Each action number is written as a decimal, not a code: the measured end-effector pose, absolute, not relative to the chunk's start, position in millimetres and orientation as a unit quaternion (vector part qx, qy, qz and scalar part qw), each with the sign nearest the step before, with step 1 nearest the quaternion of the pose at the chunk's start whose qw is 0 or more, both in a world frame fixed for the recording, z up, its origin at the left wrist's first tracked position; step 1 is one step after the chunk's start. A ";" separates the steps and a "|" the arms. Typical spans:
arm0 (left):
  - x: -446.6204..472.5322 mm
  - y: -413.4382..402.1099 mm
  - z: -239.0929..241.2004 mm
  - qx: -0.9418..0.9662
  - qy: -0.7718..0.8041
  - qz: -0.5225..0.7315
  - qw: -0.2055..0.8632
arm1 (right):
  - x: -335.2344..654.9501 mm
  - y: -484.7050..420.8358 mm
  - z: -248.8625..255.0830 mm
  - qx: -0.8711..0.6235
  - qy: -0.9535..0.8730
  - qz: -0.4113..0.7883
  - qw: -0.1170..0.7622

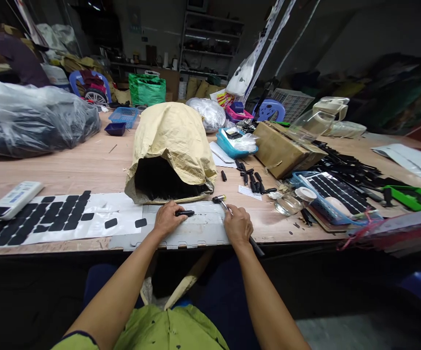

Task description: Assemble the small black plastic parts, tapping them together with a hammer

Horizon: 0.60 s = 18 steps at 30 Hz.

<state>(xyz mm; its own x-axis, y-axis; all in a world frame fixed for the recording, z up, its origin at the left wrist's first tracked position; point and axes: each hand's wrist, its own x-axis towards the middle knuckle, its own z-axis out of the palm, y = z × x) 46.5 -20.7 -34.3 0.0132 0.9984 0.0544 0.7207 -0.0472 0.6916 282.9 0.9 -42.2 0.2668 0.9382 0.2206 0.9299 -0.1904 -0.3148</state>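
My left hand (pixel 166 218) is closed on a small black cylindrical part (pixel 184 213), pressing it down on a grey metal plate (pixel 203 228) at the table's front edge. My right hand (pixel 237 226) grips a small hammer (pixel 219 199) by its handle. The hammer's metal head rests on the plate just right of the black part, and the handle's end sticks out behind my wrist. An open tan woven sack (pixel 172 146) filled with dark parts lies right behind the plate.
A white sheet with several black pads (pixel 61 218) and a remote control (pixel 13 198) lie to the left. Loose black parts (pixel 252 180), a cardboard box (pixel 283 148), blue trays and solar panels (pixel 332 192) crowd the right. Another person (pixel 9 53) sits at far left.
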 end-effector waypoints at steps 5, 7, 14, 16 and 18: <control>45.1 -24.1 -31.9 0.678 0.617 0.316 0.245 | 277.8 4.6 -49.8 -0.764 -0.617 -0.031 0.185; 49.3 -42.6 -25.5 0.690 0.571 0.354 0.269 | 277.2 4.4 -50.0 -0.761 -0.622 -0.035 0.180; 74.9 -150.9 -54.0 0.746 0.448 0.222 0.441 | 279.2 3.9 -51.8 -0.761 -0.626 -0.048 0.166; 75.5 -159.1 -83.0 0.690 0.549 0.163 0.443 | 279.3 4.1 -52.8 -0.760 -0.627 -0.052 0.163; 72.1 -153.6 -109.4 0.615 0.643 0.110 0.444 | 279.1 4.3 -53.3 -0.760 -0.627 -0.056 0.159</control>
